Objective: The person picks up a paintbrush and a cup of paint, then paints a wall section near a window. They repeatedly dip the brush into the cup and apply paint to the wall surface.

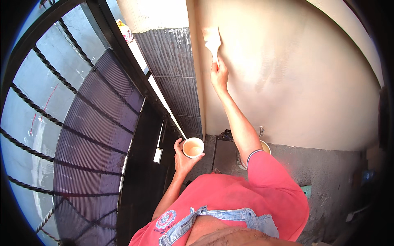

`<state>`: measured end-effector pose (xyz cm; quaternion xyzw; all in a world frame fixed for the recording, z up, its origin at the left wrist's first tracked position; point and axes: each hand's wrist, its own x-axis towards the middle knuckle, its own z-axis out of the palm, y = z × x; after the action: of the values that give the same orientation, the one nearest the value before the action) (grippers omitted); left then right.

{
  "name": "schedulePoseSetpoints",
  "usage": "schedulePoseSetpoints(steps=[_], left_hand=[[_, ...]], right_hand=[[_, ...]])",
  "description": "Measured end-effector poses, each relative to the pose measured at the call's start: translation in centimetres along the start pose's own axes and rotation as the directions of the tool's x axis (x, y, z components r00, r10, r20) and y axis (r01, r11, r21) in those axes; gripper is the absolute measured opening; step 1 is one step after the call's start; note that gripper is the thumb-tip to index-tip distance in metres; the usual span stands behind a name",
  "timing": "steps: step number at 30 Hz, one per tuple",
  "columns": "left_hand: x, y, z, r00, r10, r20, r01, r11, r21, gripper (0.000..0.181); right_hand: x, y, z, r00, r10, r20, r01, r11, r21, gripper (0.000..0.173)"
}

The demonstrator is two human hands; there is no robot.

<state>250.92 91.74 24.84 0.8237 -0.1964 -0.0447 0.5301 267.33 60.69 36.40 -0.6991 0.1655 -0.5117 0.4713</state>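
My right hand (pixel 219 73) grips the handle of a wide, pale paintbrush (pixel 213 43), its bristles up against the cream wall (pixel 289 77) close to the wall's left corner. Lower and to the left, my left hand (pixel 183 158) holds a round cup (pixel 193 147) from beneath and the side, fingers around it. Cream-coloured liquid, probably paint, lies inside the cup. The brush and the cup are well apart. Bright light washes out the bristle tips, so their exact contact with the wall cannot be told.
A black metal gate (pixel 138 175) with twisted bars and ribbed sheeting stands left. Beside the wall rises a pillar with dark ribbed tiles (pixel 175 55). A tap (pixel 261 131) juts out low on the wall, near a bucket (pixel 266 147) partly behind my right arm. A person (pixel 124 31) is beyond the gate.
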Motion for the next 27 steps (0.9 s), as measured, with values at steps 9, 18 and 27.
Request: schedulePoseSetpoints(steps=[9,18,27], left_hand=[[0.1,-0.3,0.5,1.0,0.014,-0.001,-0.014,1.0,0.003,0.116],[-0.5,-1.4,-0.1,0.999,0.031,-0.025,-0.03,1.0,0.008,0.116],[-0.2,-0.6,0.7,0.997,0.071,-0.015,-0.071,0.997,-0.022,0.115]], right_hand=[[-15.6,15.1,-2.8,0.939,0.342,0.022,-0.333,0.927,-0.175,0.028],[-15.0,7.8,-4.5,0.962,0.246,0.115,-0.233,0.965,-0.118,0.028],[8.2,-10.3,-2.0,0.974,-0.225,0.024,0.222,0.971,0.094,0.024]])
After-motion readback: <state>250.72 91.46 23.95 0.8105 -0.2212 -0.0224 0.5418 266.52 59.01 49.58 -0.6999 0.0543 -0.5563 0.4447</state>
